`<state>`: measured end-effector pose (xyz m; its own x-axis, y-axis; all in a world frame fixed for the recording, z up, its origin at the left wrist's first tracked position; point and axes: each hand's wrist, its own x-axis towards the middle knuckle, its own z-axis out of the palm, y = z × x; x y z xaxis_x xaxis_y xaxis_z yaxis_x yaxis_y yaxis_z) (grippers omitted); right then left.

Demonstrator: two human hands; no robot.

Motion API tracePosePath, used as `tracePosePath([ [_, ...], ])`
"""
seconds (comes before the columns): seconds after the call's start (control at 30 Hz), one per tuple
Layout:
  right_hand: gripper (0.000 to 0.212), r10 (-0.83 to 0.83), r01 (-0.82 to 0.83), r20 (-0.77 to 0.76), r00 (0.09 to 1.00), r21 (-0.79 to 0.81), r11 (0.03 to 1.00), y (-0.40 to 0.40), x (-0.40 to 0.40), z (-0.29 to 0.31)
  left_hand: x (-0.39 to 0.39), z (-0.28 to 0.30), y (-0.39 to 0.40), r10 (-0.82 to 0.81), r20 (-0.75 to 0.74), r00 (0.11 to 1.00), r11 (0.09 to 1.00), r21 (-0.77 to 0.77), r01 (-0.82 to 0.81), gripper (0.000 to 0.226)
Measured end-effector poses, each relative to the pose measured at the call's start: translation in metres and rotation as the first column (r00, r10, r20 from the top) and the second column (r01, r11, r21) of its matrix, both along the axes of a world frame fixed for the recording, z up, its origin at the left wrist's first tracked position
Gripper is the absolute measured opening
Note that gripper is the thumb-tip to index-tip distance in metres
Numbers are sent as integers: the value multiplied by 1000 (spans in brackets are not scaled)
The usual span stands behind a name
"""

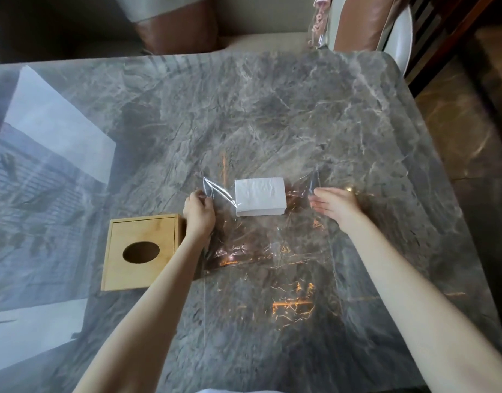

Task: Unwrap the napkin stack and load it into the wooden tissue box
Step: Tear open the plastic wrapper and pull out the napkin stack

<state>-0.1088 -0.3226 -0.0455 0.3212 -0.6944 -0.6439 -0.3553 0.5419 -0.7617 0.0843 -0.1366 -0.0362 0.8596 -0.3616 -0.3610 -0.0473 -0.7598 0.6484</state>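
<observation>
**Wrap spread flat, napkins bare on top**

The white rectangular stack of paper napkins point(260, 196) sits squarely on a sheet of clear crinkled plastic wrap point(268, 251) that lies opened out over the grey veined marble table point(272, 109). The top and sides of the stack show no film over them, so the unwrapping looks nearly finished.

The left hand point(198, 212) is curled closed, pinching the raised left flap of the wrap just beside the stack. The right hand point(336, 204) is open with fingers extended, by the raised right flap; whether it touches the film I cannot tell.

The square light bamboo tissue box point(142, 252) with an oval slot in its lid stands near the left wrist, close to the wrap's left edge, its lid closed.

To finish this step well, I would flatten both flaps outward and low so the film does not drag the stack or fan its top sheets. The stack should then be lifted from its two short ends with even pressure, keeping it squared. The box lid will need opening first; the slot looks too small for the whole stack.
</observation>
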Motion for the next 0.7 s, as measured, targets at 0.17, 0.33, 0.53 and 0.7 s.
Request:
tracePosePath([
  [0.17,24,33,-33,18,999,14,999,2,-8,7,-8,1,-3,17,51,999,999,-44,-15,23],
  [0.33,20,-17,23,66,998,-96,995,9,-25,13,-19,11,8,63,86,994,986,-160,-48,19],
  [0.53,9,-110,126,262,959,-46,991,31,-47,31,-34,30,26,52,115,992,952,-305,-14,10],
  [0.7,9,-61,91,347,936,-71,993,41,-60,45,-40,41,45,40,75,996,917,-398,-7,9],
])
